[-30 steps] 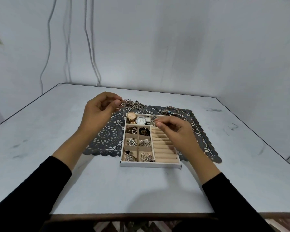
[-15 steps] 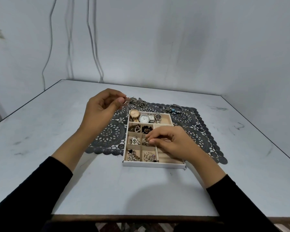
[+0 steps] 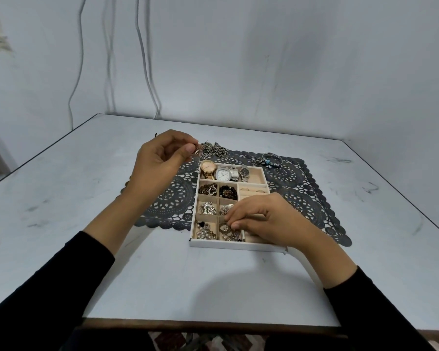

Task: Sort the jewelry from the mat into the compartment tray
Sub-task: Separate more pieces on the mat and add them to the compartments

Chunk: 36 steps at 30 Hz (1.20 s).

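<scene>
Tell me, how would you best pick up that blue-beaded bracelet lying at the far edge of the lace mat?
Probably from straight above: the blue-beaded bracelet lies flat on the lace mat, just beyond the compartment tray. Pinch its thin silver band at the far arc, one fingertip inside the loop, one outside; the beaded near side looks lumpier.

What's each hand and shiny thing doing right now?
White compartment tray, flat, partly filled.
Left hand, raised, pinching small pinkish metal piece.
Right hand, fingertips in tray's nearest compartment, grip unclear.
Four metal wristwatches, inside far compartment.
Silver chain pile, unsorted on black lace mat.
Blue-beaded silver bracelet, unsorted on mat.
</scene>
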Motion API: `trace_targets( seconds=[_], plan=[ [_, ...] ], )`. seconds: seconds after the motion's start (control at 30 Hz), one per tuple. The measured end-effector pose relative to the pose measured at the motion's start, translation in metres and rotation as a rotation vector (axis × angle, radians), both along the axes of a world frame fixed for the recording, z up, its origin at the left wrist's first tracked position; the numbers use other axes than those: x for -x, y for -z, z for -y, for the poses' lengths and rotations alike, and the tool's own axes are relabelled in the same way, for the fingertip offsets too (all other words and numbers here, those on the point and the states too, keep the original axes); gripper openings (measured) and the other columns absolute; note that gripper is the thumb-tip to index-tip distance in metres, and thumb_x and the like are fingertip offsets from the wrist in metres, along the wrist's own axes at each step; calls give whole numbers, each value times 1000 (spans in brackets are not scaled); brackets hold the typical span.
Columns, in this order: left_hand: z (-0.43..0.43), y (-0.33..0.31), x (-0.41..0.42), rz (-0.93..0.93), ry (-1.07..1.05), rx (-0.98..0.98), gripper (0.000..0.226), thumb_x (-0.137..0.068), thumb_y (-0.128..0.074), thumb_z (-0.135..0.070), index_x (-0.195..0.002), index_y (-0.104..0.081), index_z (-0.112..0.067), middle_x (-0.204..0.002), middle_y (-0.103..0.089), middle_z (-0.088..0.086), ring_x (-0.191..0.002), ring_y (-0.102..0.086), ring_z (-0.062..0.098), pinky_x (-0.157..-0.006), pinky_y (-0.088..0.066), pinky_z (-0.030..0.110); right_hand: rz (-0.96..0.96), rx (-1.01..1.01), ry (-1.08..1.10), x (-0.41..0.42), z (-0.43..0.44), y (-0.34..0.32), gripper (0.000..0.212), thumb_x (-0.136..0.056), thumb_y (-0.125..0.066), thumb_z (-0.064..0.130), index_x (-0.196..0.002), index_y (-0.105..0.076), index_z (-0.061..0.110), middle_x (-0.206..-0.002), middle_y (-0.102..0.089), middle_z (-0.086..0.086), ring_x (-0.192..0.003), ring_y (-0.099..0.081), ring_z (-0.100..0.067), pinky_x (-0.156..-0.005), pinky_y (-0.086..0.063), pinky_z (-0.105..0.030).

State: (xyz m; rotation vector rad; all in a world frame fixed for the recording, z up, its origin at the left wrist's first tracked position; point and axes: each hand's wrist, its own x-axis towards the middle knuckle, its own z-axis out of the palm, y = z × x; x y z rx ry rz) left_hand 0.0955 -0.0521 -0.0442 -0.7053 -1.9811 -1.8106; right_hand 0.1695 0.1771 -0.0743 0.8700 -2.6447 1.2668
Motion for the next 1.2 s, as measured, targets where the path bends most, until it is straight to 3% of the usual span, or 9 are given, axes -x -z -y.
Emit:
trace_targets(
  seconds=[0.2,0.47,0.57,0.67,0.8,0.9,1.1,1.2],
  plan=[
    [-1,1,0,-3,3,0,11,-92,-64,-8,-93,-68,-18,-84,-73,-13,-85,-68,5,-83,-55,22,-41,-23,-4,3,-2,1,8,-81,-73,7,-87,-77,11,-93,-74,3,-92,-67,-4,-85,-51,-20],
    [0,-1,-2,-13,8,4,12,-92,-65,-10,-92,-68,-22,-86,-74,-14,-87,-69,7,-87,-56,30,59,354,218,5,-20,1,16,-87,-67,13,-102,-72,11,-101,-71,-6,-96,-67,-26,-85,-56,-41],
    [-1,-1,-3,-15,14,-3,14,-92,-64,-9,-92,-68,-22,-86,-74,-15,-86,-68,6,-85,-56,28,77,454,387,7,-28,3,16,-89,-65,14,-104,-70,13,-98,-71,-3,-92,-68,-18,-77,-58,-36],
    [-2,0,-3,-15,19,-4,14,-92,-65,-9,-92,-68,-23,-86,-74,-15,-85,-68,5,-86,-56,27,-47,309,567,7,-39,7,17,-92,-62,21,-107,-69,18,-100,-70,6,-93,-66,-7,-77,-56,-24],
    [-4,0,-4,-13,38,-2,13,-92,-64,-8,-92,-68,-21,-85,-74,-15,-84,-68,5,-82,-56,24,-187,47,719,9,-54,15,21,-93,-59,19,-112,-66,16,-108,-67,5,-95,-57,-5,-85,-45,-20],
    [-7,1,-8,-10,69,-11,14,-92,-63,-5,-91,-67,-19,-83,-73,-16,-82,-68,2,-77,-54,17,-160,-119,756,9,-62,21,29,-94,-56,20,-121,-62,12,-119,-64,-2,-104,-53,-9,-83,-32,-12],
    [-9,8,-13,-3,110,18,13,-90,-64,-7,-94,-68,-18,-88,-75,-9,-90,-70,10,-85,-58,27,-78,-264,760,8,-71,28,33,-96,-51,21,-127,-57,12,-125,-62,-3,-114,-55,-17,-82,-28,-10],
    [-11,12,-17,3,144,32,13,-89,-64,-7,-93,-68,-18,-87,-74,-12,-89,-69,6,-84,-56,22,-59,-321,717,8,-71,29,32,-96,-50,20,-126,-57,12,-124,-63,-5,-114,-55,-19,-82,-30,-12]
  ],
)
